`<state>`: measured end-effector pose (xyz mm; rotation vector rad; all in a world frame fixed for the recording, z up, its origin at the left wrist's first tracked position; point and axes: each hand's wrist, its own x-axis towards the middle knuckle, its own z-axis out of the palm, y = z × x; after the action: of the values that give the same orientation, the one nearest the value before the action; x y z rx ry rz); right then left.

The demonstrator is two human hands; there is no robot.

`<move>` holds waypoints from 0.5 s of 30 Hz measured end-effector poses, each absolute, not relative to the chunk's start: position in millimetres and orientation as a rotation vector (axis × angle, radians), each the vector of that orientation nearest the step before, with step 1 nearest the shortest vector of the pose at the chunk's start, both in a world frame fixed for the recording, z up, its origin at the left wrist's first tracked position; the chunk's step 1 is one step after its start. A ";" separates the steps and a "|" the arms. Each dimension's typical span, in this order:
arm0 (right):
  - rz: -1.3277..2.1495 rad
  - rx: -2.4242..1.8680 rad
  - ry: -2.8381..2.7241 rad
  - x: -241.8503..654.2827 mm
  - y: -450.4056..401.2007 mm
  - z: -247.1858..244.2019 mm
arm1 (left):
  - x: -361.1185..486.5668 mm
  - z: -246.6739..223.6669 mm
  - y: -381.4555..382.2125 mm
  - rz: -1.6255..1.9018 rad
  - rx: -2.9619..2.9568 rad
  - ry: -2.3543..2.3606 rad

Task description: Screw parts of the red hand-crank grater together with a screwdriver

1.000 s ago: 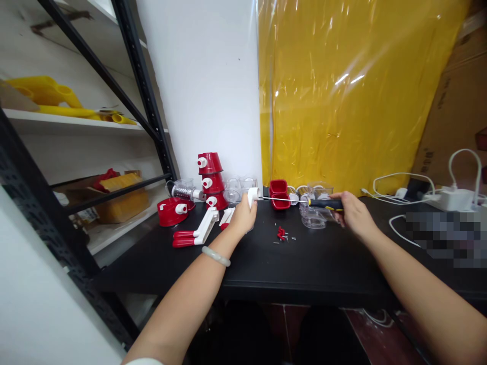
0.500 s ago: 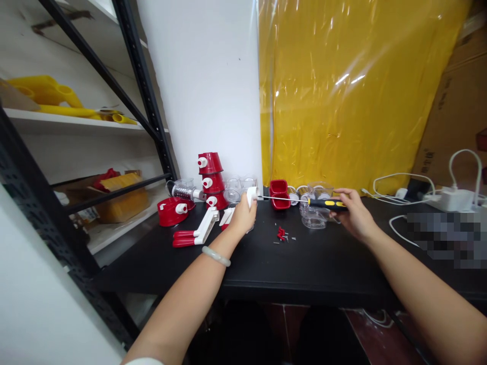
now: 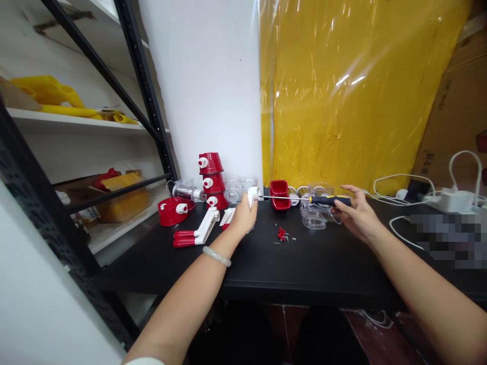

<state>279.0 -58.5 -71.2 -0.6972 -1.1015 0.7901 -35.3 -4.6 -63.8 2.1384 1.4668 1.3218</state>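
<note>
My left hand (image 3: 244,215) is closed around a white crank handle (image 3: 253,194), covering most of it. A screwdriver (image 3: 327,200) with a black and yellow grip lies level, its long shaft meeting the end of that white piece. My right hand (image 3: 359,215) has the grip's rear end between thumb and fingers, with the index finger raised off it. Below the shaft, small red pieces (image 3: 281,233) and several screws (image 3: 288,239) are scattered on the black table (image 3: 266,274). Crank handles with red grips (image 3: 185,238) lie left of my left hand.
Red housings (image 3: 213,183) are stacked at the back, with another red base (image 3: 173,211) and a grater drum (image 3: 185,191) beside them. A red tray (image 3: 279,195) and clear plastic parts (image 3: 314,219) stand behind the shaft. White cables (image 3: 403,176) lie right; a shelf rack (image 3: 146,109) rises left.
My right hand's fingers have loosened and shifted slightly right along the screwdriver grip, which has turned so less yellow shows. My left hand keeps its hold on the crank handle.
</note>
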 end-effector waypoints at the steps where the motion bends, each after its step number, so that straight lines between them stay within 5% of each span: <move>1: 0.820 -0.692 -1.079 278.6 -58.1 -70.7 | -34.9 -63.6 -5.2 1.317 2.143 1.460; 9: 0.745 -0.990 -1.121 280.0 -47.5 -78.2 | -34.1 -62.0 -8.0 1.291 2.115 1.470; 15: 0.773 -0.721 -1.152 281.6 -61.4 -68.0 | -35.7 -64.3 -4.8 1.323 2.120 1.449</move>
<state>281.6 -61.4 -68.0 -0.7212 -1.1515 0.7730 -35.7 -4.8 -64.3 2.1202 1.4486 1.3232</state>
